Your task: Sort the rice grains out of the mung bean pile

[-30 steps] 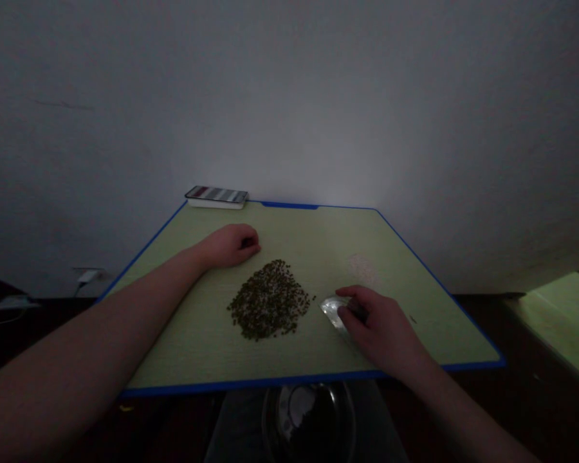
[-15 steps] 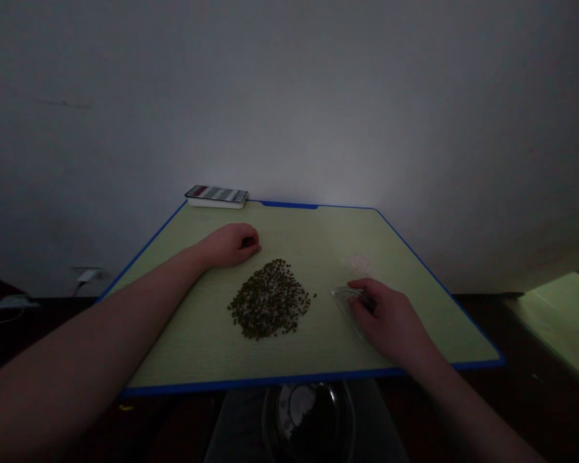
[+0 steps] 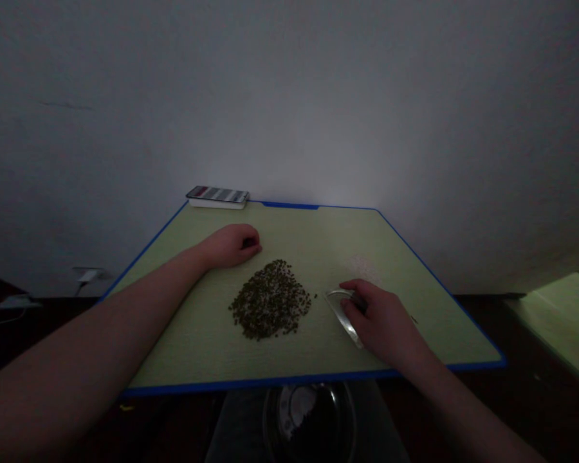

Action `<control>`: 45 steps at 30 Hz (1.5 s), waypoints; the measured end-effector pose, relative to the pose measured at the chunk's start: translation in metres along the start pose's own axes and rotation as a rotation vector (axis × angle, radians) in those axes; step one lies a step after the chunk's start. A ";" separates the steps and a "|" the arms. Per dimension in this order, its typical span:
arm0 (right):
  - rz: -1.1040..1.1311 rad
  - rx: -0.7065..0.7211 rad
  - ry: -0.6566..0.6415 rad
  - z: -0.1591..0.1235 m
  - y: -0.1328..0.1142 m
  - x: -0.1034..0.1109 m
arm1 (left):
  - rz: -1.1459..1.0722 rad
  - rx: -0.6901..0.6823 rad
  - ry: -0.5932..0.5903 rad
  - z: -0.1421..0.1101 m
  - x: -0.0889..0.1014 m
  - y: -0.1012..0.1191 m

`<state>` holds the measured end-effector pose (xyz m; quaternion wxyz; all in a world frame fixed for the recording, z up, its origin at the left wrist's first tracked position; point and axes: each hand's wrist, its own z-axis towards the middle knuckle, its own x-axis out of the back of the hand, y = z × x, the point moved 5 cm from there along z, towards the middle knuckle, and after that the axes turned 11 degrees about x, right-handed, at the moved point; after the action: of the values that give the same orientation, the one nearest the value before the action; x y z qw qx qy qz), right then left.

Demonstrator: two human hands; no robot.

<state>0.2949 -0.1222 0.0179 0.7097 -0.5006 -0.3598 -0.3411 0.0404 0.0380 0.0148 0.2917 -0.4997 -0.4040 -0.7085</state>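
A heap of small dark green and pale beans or seeds lies mid-table. My left hand rests behind and left of it, its fingers curled in a loose closed shape, with nothing visible in them. On the right, my right hand grips a thin, shiny, see-through piece with a curved rim; its exact kind I cannot make out, as my fingers and palm cover part of it. Just beyond that hand is a small patch of whitish grains. One loose seed lies between the heap and the shiny piece.
A phone lies on a white box at the table's back left corner. The pale table has a blue edge and stands against a wall. A metal bowl with dark contents sits on my lap, below the front edge.
My right hand has shifted slightly left with the shiny piece, which has tilted and now catches more light. The left hand and the heap stay put.
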 end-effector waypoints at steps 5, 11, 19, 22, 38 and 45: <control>-0.028 0.017 0.003 0.000 0.001 0.006 | 0.000 -0.002 -0.003 0.000 0.000 0.000; -0.088 0.088 -0.049 0.008 -0.012 0.001 | 0.001 0.007 -0.012 0.000 0.000 0.000; -0.234 0.036 -0.054 0.030 0.017 0.014 | 0.004 -0.002 -0.014 0.001 -0.002 -0.003; -0.274 -0.002 -0.038 0.037 0.035 0.023 | -0.001 -0.007 -0.007 0.000 -0.001 -0.002; -0.008 0.141 -0.098 0.009 -0.001 0.005 | 0.000 0.005 -0.011 0.000 -0.001 -0.001; -0.083 0.271 -0.171 0.040 -0.006 -0.002 | 0.005 0.007 -0.014 0.000 0.000 0.000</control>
<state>0.2820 -0.0856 0.0281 0.7228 -0.4121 -0.4821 -0.2743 0.0405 0.0376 0.0150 0.2923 -0.5046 -0.4073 -0.7029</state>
